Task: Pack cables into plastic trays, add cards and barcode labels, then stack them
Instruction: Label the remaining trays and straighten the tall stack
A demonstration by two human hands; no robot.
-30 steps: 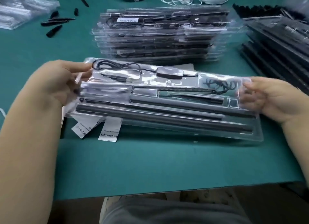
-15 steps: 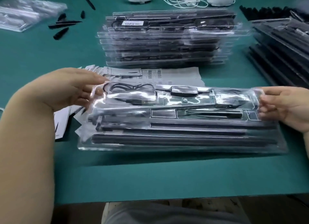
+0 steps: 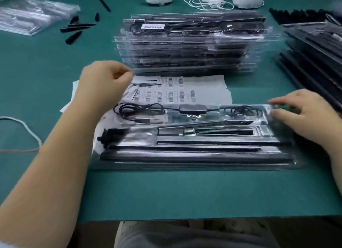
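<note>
Tray (image 3: pixel 192 155) had been lowered flat onto the mat, exposing the barcode sheet (image 3: pixel 185 94) behind; left hand (image 3: pixel 103 85) had released and curled empty above it, right hand (image 3: pixel 303 114) rested relaxed on the tray's end; labelling seemed next.

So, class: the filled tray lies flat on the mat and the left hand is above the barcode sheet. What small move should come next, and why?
Probably the left hand, its fingers curled just above the barcode sheet, should pinch one label and peel it off. The tray in front shows no label, unlike the top tray of the stack, while the right hand rests on the tray's right end.
</note>
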